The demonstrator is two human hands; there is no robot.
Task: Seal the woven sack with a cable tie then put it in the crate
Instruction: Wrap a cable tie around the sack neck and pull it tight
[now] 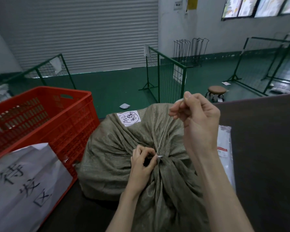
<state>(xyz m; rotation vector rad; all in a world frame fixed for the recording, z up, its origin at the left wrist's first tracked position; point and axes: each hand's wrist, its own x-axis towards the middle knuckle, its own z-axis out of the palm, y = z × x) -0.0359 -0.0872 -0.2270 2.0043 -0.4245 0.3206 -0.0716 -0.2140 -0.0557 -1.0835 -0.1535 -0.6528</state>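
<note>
Woven sack (pixel 124 156): olive, bulging, neck gathered at lower centre, white label on top.
Cable tie (pixel 162 136): thin, pale, taut.
Left hand (pixel 143 164): pinched the neck.
Right hand (pixel 196 118): pinched the tie's tail.

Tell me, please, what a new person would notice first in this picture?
First, the two hands at the centre: the right hand pulls a thin cable tie upward, while the left hand pinches the gathered neck of the grey-green sack. Next, the red crate on the left, beside the sack. A white label with handwriting sits on the sack's far side.
</note>
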